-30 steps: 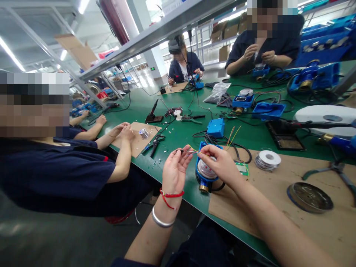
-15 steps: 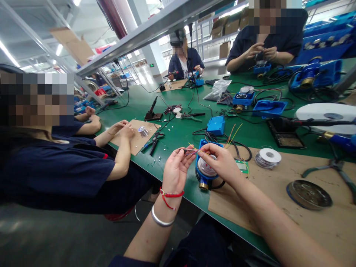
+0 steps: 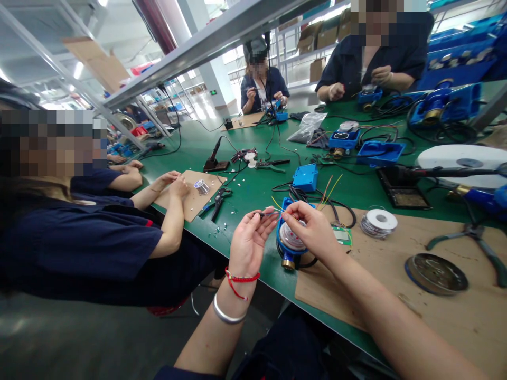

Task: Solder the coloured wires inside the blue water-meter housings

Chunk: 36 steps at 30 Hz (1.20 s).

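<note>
My left hand [image 3: 249, 243], palm up with a red cord bracelet and a silver bangle at the wrist, pinches the dark end of some thin wires [image 3: 271, 212] between thumb and fingers. Its other fingers are loosely spread. My right hand [image 3: 311, 226] is closed in a pinch on the same wires, just right of the left fingertips. A yellow wire [image 3: 277, 202] sticks up between the hands. Beneath and behind them stands a blue water meter [image 3: 291, 238] with a clear round top and a brass end, partly hidden by my right hand. A green circuit board [image 3: 342, 235] lies beside my right wrist.
Cardboard [image 3: 356, 295] covers the right front of the green table, bearing a solder wire spool [image 3: 379, 222], a round tin [image 3: 435, 273] and pliers [image 3: 473, 232]. A blue box [image 3: 305, 177] and black cables lie behind the meter. Co-workers sit left and opposite.
My hands stay nearly in place, still pinching the wires; the view shifts slightly. Across the table, one co-worker's hands have moved apart, and another has raised a hand.
</note>
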Each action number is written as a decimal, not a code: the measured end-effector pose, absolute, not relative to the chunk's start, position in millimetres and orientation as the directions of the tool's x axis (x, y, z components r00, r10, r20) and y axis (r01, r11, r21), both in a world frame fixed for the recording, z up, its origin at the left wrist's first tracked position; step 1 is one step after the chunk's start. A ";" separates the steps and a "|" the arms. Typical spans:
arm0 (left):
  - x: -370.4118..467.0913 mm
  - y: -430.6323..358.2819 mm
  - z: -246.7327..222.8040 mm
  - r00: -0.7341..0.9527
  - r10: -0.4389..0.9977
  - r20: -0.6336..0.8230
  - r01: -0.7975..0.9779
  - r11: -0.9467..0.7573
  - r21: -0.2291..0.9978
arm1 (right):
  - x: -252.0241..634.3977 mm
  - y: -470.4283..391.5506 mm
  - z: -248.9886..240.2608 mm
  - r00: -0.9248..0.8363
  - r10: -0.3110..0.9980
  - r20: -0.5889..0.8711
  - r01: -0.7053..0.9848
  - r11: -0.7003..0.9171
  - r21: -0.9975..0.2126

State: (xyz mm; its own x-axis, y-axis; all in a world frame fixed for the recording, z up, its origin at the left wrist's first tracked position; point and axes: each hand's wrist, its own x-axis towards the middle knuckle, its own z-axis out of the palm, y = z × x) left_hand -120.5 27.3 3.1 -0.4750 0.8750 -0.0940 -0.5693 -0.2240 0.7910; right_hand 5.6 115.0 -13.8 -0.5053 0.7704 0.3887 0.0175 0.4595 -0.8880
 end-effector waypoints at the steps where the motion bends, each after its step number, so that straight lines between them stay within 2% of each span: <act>1: -120.7 27.4 2.9 -0.475 0.875 -0.093 -0.569 -0.225 0.791 | 5.7 114.9 -13.6 -0.506 0.771 0.387 0.014 0.455 -0.890; 13: -123.5 27.4 0.7 -0.447 0.887 -0.115 -0.617 -0.213 0.757 | 5.8 115.8 -12.1 -0.519 0.771 0.369 -0.003 0.431 -0.902; 36: -122.1 27.4 1.9 -0.508 0.850 -0.140 -0.602 -0.234 0.764 | 5.5 115.1 -13.5 -0.563 0.720 0.405 0.029 0.507 -0.861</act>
State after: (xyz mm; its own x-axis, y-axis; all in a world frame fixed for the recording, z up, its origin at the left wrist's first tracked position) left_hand -122.1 27.4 1.9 -0.5077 0.8502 -0.1396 -0.6016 -0.2338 0.7638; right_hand 5.5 115.1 -13.5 -0.5628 0.7205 0.4051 0.0294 0.5072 -0.8613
